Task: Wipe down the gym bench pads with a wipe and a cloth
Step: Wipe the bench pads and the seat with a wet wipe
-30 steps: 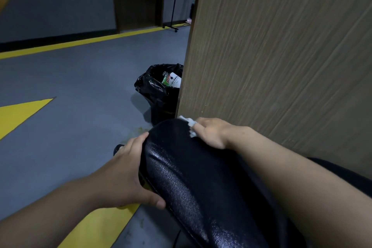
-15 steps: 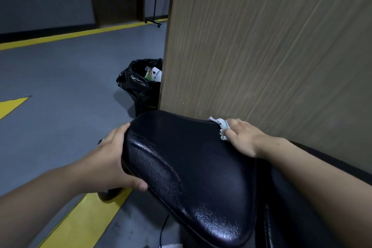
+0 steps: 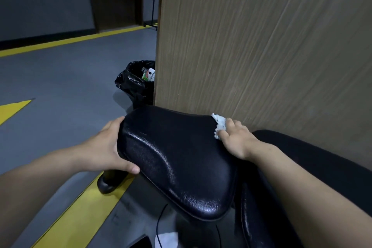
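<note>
A glossy black bench seat pad (image 3: 175, 159) fills the middle of the head view, with a second black pad (image 3: 314, 159) behind it to the right. My left hand (image 3: 104, 149) grips the seat pad's left edge, thumb on top near the front, fingers curled under the side. My right hand (image 3: 237, 139) presses a crumpled white wipe (image 3: 219, 125) onto the pad's far right corner, close to the wooden panel. Most of the wipe is hidden under my fingers.
A tall wooden panel (image 3: 261, 46) stands right behind the bench. A bin with a black bag (image 3: 134, 84) sits on the grey floor past the pad. Yellow floor stripes (image 3: 80, 213) run under the bench's black foot (image 3: 108, 183). A white scrap (image 3: 167, 237) and a cable lie below.
My right hand has slid the wipe rightward along the pad's far edge, from the front tip to the back right corner. My left hand has kept its grip on the left edge.
</note>
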Available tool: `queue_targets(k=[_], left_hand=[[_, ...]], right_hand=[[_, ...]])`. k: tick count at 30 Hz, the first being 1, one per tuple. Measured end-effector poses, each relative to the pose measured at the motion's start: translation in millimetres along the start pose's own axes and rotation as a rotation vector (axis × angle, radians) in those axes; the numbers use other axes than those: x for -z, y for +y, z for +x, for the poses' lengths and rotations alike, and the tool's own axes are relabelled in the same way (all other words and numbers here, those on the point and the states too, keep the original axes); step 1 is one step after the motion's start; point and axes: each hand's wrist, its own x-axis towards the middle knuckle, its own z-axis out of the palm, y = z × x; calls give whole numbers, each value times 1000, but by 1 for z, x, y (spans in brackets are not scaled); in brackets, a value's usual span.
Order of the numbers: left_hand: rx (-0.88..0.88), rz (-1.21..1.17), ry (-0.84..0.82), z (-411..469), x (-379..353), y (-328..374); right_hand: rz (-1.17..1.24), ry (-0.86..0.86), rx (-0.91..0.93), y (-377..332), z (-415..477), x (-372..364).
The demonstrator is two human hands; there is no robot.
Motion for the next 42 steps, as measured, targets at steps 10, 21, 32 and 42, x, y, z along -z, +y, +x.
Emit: queue_targets(k=[10, 21, 32, 42], left_hand=[[-42, -23, 1, -9, -1, 4], [-43, -51, 57, -18, -3, 10], [-11, -20, 7, -16, -4, 6], [13, 3, 3, -11, 3, -12]], right_hand=[[-82, 57, 43, -12, -79, -20], [-112, 97, 211, -44, -158, -72], [-115, 101, 388, -50, -157, -37], [-366, 236, 371, -68, -132, -84]])
